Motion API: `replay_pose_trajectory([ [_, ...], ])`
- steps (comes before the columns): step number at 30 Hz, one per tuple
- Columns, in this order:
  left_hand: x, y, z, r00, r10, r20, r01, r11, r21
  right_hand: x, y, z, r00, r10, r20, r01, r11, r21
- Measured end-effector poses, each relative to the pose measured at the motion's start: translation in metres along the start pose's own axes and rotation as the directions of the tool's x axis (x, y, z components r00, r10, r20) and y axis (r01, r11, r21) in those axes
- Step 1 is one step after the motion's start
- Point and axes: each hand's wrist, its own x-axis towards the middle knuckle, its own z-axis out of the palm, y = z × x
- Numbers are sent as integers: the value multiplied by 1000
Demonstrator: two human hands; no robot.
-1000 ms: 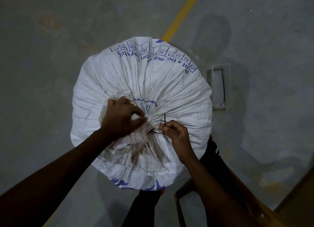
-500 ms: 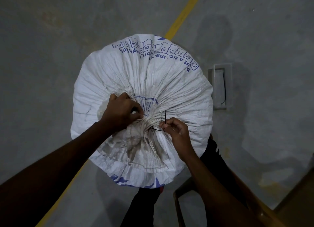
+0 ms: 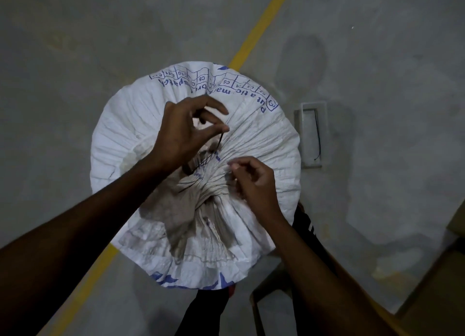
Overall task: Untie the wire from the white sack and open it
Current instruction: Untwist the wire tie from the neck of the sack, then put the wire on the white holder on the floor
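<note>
Both hands worked above the sack point(image 3: 264, 139) standing on the floor point(image 3: 75, 58): the left hand point(image 3: 186, 131) pinched the partly unwound wire point(image 3: 214, 149), the right hand point(image 3: 254, 182) hovered loosely curled on nothing, the neck remained gathered, and nothing blocked them.

white sack point(image 3: 264, 139) blue print, upside down: "Put a tic…"
grid boxes: C8, C5, A; rest unclear
</note>
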Motion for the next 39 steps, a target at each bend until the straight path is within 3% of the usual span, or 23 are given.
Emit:
replay_pose_trajectory([
  [3, 25, 28, 8, 997, 54, -59, -59, 995, -82, 20, -21, 15, 989, -133, 58, 140, 979, -148],
  [8, 59, 65, 10, 978, 134, -160, -156, 979, -129, 58, -62, 14, 962, -269, -52, 240, 919, -312],
  [10, 71, 75, 8, 965, 163, -206, -192, 972, -133, 70, -77, -5, 945, -325, -24, 295, 885, -361],
  [15, 89, 87, 8, 954, 189, -231, -219, 969, -115, 80, -102, -62, 960, -274, 54, 277, 908, -315],
  [19, 95, 87, 32, 972, 135, -194, -159, 981, -112, 92, -105, -100, 966, -253, -53, 214, 898, -383],
  [23, 96, 79, 75, 996, 56, -64, -61, 995, -74, 107, -101, -131, 899, -325, -294, 139, 847, -513],
  [25, 98, 73, 101, 1000, 5, 16, -5, 1000, -25, 113, -105, -148, 876, -343, -338, 111, 827, -552],
  [27, 101, 70, 128, 997, -10, 71, 4, 996, 91, 119, -111, -166, 862, -405, -304, 123, 749, -651],
  [31, 115, 84, 177, 996, -40, 77, 15, 953, 302, 132, -126, -204, 848, -522, -94, 154, 413, -898],
  [34, 136, 96, 205, 997, -75, 15, 63, 919, 390, 147, -139, -227, 823, -567, 43, 182, 192, -964],
  [36, 153, 100, 221, 998, -54, 11, 44, 900, 433, 160, -146, -240, 818, -571, 69, 187, 150, -971],
  [39, 177, 104, 240, 994, -4, 106, -47, 876, 480, 179, -151, -259, 850, -526, 24, 156, 208, -966],
])
